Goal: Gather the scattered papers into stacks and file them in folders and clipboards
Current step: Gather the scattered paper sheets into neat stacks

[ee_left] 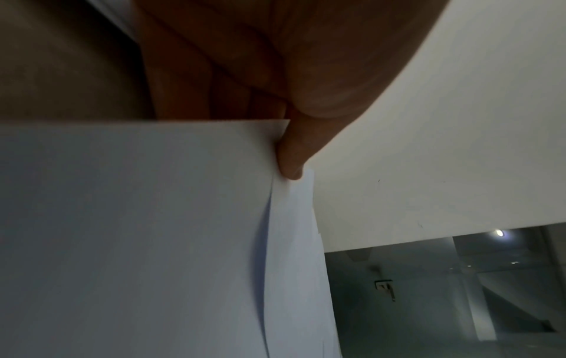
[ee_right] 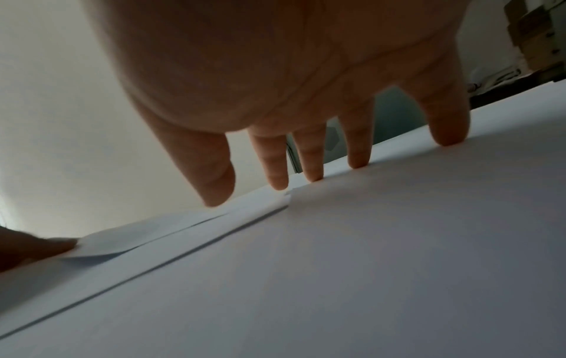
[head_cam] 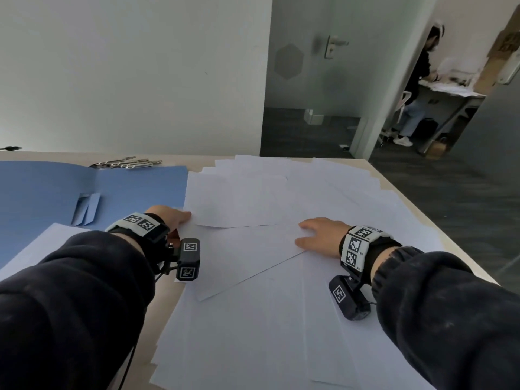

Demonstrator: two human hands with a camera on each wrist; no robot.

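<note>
1. The left hand [head_cam: 168, 216] pinches the left edge of a white sheet [head_cam: 239, 204] — thumb on top, fingers beneath.
2. The right hand [head_cam: 319, 235] rests spread flat on the scattered papers [head_cam: 253, 319].
3. An open blue folder [head_cam: 56, 190] lies far left on the table [head_cam: 157, 156].

This is an office. A pale wooden surface [head_cam: 377, 175] stands against a plain white wall [head_cam: 126, 66], with loose white sheets of paper [head_cam: 253, 319] spread over most of it, an open blue folder [head_cam: 50, 187] along its left edge and a row of metal clips [head_cam: 126, 163] at its far edge. Beyond the far right corner lies dark carpet [head_cam: 304, 130] and a grey door with a lever handle [head_cam: 333, 45]. Through an open doorway another person [head_cam: 416, 88] stands at a white table [head_cam: 450, 92] covered with papers, with a chair [head_cam: 401, 105] behind them.
</note>
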